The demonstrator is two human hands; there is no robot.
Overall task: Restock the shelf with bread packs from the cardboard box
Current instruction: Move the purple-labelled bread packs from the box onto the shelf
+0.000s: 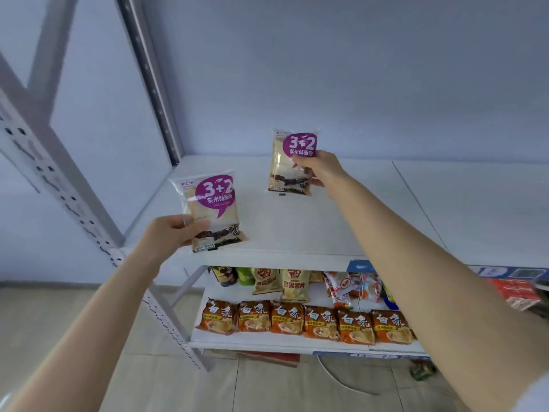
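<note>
Packs in both grips: clear plastic bread pack with purple label (292, 162), upright, pinched in right hand (316, 171), left of that grip, low over white shelf board (341, 221). Matching second pack (214, 209) clamped in left hand (173, 231), right of grip, at front edge; likely placed second.

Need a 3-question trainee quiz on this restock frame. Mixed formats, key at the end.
1. True or false: the left hand grips the near bread pack and the right hand grips the far bread pack.
2. The far bread pack is: A) lying flat on the floor B) held upright over the top shelf C) tucked among the noodle packs below.
3. Fill in: the "3+2" bubble on each bread pack is coloured ___.
Key: 1 true; 2 B; 3 purple.
</note>
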